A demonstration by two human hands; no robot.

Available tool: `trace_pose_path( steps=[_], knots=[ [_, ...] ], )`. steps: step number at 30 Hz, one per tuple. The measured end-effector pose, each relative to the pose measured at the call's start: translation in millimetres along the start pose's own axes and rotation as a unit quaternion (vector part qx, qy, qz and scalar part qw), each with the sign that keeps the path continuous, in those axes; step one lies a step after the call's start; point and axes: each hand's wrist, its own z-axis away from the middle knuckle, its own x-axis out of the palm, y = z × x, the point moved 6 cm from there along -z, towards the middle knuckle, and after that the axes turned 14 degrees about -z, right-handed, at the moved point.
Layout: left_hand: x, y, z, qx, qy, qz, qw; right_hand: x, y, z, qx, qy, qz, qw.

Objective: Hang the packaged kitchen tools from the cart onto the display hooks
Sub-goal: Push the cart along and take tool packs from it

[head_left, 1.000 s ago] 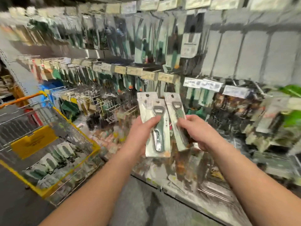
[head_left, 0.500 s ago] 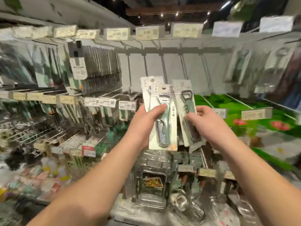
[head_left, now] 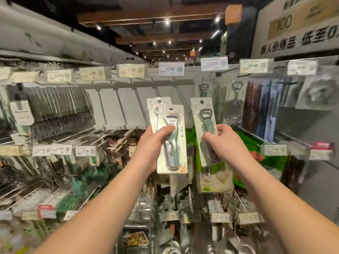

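My left hand (head_left: pixel 154 143) grips a small stack of carded bottle openers (head_left: pixel 174 143), the front card showing a pale green opener; a second card peeks out behind it at the upper left. My right hand (head_left: pixel 223 140) pinches one carded opener (head_left: pixel 203 129) with a green handle and corkscrew, held upright and apart from the stack. Both packs are raised in front of the top row of bare display hooks (head_left: pixel 139 101) under the price tags. A similar opener pack (head_left: pixel 203 88) hangs just behind the right-hand card. The cart is out of view.
Price tags (head_left: pixel 171 68) line the top rail. Dark packaged utensils (head_left: pixel 58 109) fill the hooks at left. More hanging packs (head_left: pixel 256 107) are at right. Lower hooks (head_left: pixel 110 136) and glass containers (head_left: pixel 141 217) stand below my arms.
The view has swung from the cart up to the top hook row. My hands have risen and moved apart, separating the right-hand card from the stack.
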Motion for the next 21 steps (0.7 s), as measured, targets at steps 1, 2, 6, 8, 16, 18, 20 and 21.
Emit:
trace_pose_path(
  steps=[1,2,6,8,16,18,20,21],
  knots=[
    [3.8,2.1,-3.4,0.004,0.000,-0.002,1.000,-4.6,-1.5,-5.6,-0.003,0.007,0.008,1.000],
    [6.0,3.4,-7.6,0.008,0.002,-0.004,1.000,-8.9,-3.3,-11.3,-0.008,0.014,0.015,1.000],
    [15.1,5.2,-24.7,0.011,0.001,0.009,1.000,-22.2,-10.9,-35.5,-0.030,0.047,0.005,0.998],
    [17.9,4.3,-32.8,0.005,0.003,0.021,1.000,-25.7,-12.2,-46.9,-0.033,0.051,-0.008,0.998],
    [21.8,3.6,-66.9,0.007,-0.029,0.047,0.998,-20.1,-18.3,-92.5,-0.070,0.105,-0.001,0.992],
    [21.2,2.6,-74.2,0.007,-0.032,0.049,0.998,-17.0,-20.9,-101.3,-0.072,0.114,-0.001,0.991],
    [20.2,1.8,-81.4,0.007,-0.034,0.052,0.998,-15.3,-22.0,-109.9,-0.082,0.126,-0.007,0.989],
    [20.3,2.0,-84.6,0.007,-0.037,0.053,0.998,-14.4,-22.8,-113.3,-0.087,0.127,-0.005,0.988]
  ],
)
